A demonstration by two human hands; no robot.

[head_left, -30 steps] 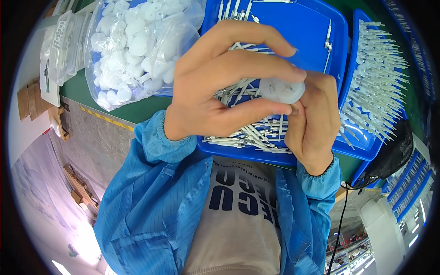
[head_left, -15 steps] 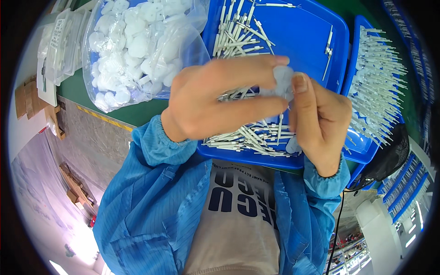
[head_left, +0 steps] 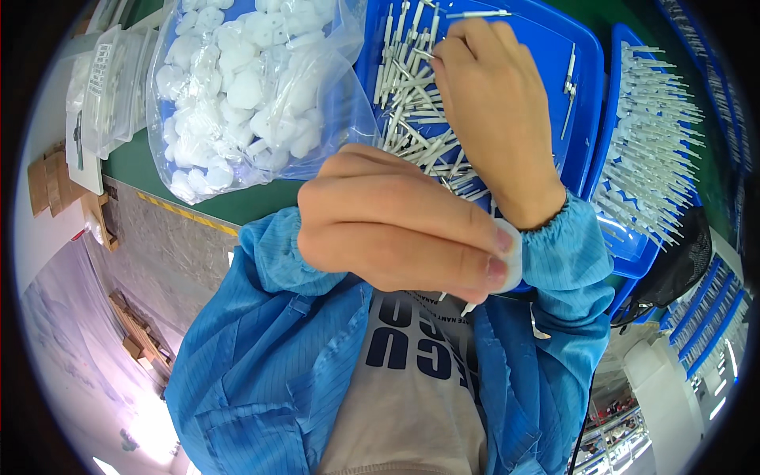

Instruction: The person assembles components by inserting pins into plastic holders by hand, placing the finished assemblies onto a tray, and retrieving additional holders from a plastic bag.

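You get bright, fairly even light over the blue tray (head_left: 546, 43), and your left hand (head_left: 400, 226) and right hand (head_left: 499, 111) look mostly sharp. White glare burns out the lower left, highlights streak the plastic bag (head_left: 340, 107), and edges bend and soften toward your view's black rim.

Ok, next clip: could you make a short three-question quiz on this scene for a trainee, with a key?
1. On which side of the middle tray is the clear bag? A) left B) right
2. True or false: the right hand is inside the clear bag.
3. What is held at the fingertips of the left hand?

Key: 1. A; 2. False; 3. A white disc
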